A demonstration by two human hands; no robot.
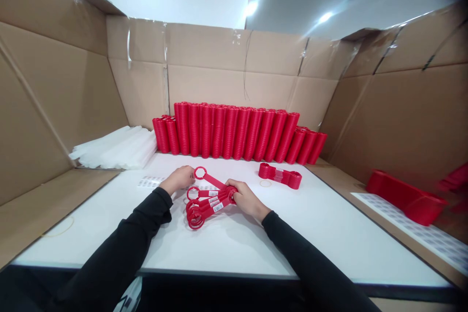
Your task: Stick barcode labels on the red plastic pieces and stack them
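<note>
My right hand point(248, 199) grips several red ring-ended pieces point(213, 202) by their right ends, fanned out above the white table. White labels show on most of their bars; the uppermost piece point(214, 180) points up and left, and no label shows on it. At that piece's left ring is my left hand point(180, 179), its fingers pressed together at the ring's edge; whether they grip it is hard to make out. A sheet of small labels point(150, 182) lies beside my left wrist, and more labels show behind the fanned pieces.
Tall stacks of red pieces point(230, 131) line the back. White sleeves point(117, 147) lie at back left. A small red bundle point(280, 176) rests right of centre near a rubber band point(265, 184). More red pieces point(404, 196) and a label sheet point(420, 234) are at right. Cardboard walls surround the table.
</note>
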